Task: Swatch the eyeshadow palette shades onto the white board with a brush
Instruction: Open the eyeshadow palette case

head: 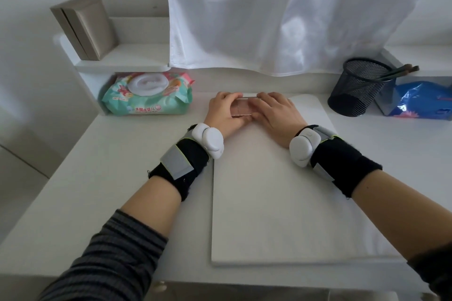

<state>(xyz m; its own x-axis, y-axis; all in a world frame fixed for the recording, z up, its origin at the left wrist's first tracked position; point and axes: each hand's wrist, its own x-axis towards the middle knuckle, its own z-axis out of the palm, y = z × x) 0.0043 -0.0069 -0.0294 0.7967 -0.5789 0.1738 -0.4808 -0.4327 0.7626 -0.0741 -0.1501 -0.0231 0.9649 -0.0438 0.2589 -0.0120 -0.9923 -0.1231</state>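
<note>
- Both hands, left hand (pixel 223 111) and right hand (pixel 276 115), close their grip around the eyeshadow palette (pixel 242 107) at the white board (pixel 281 203)'s far edge.
- The palette's long axis runs left-right between them.
- The brushes (pixel 401 71) stand in the mesh cup (pixel 357 88) toward the worktop's far right corner, nearer the right hand.

1. Both hands, left hand (pixel 226 111) and right hand (pixel 276 115), clasp a small clear-lidded eyeshadow palette (pixel 241 107) at the far edge of the white board (pixel 269 203).
2. Brushes (pixel 401 71) stand in a black mesh cup (pixel 357 90) on the counter (pixel 97 190).
3. A wipes pack (pixel 146 95) lies far left.

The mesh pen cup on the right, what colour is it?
Black mesh pen cup, head view.
</note>
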